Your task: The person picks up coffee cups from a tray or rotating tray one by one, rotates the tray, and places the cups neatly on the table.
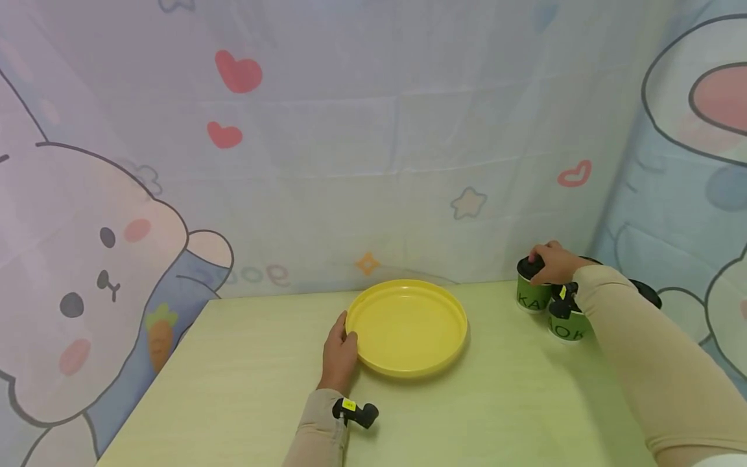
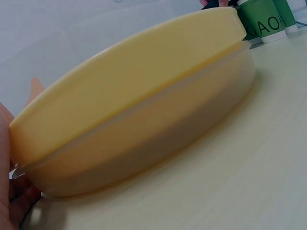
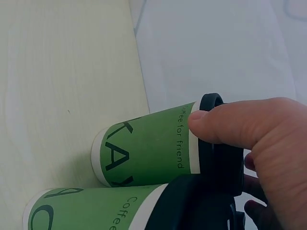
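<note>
A round yellow tray [image 1: 406, 329] lies mid-table; from the left wrist view, it sits on a second, similarly shaped pale layer [image 2: 144, 143]. My left hand [image 1: 340, 357] grips the left edge of the tray, thumb at the rim and other fingers lower down. Over at the right, my right hand [image 1: 558, 263] holds a green paper cup [image 3: 148, 148] by its black lid [image 3: 218, 158]. The thumb presses just below the lid, while the other fingers are partly hidden behind it. This cup stands upright at the table's back edge.
Beside the held cup is another lidded green cup [image 1: 569, 327], nearer the front. More black lids [image 1: 646, 293] show behind the right forearm, partly covered. A printed cloth backdrop [image 1: 350, 162] rises behind the pale table [image 1: 245, 389] and along its right side.
</note>
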Tool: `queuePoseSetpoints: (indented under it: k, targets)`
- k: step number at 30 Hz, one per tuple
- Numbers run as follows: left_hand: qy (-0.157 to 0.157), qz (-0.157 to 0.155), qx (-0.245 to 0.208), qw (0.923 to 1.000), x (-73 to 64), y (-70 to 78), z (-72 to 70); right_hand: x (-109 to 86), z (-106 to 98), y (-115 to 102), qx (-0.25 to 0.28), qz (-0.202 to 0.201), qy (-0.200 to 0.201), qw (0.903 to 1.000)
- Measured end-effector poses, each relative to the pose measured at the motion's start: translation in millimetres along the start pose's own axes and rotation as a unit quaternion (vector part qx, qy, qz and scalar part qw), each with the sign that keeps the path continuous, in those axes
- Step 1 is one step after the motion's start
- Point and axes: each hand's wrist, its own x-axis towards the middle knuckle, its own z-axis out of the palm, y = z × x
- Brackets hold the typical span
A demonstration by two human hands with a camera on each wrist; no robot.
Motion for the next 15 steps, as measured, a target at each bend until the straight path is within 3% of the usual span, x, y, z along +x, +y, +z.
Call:
queuePoseSetpoints:
  k: [15]
  targets:
    - [0.006,-0.002,-0.01,0.9999,-1.7,-6.2,-3.7,0.6,2.0,8.8,0.017,0.005,0.011,0.9998]
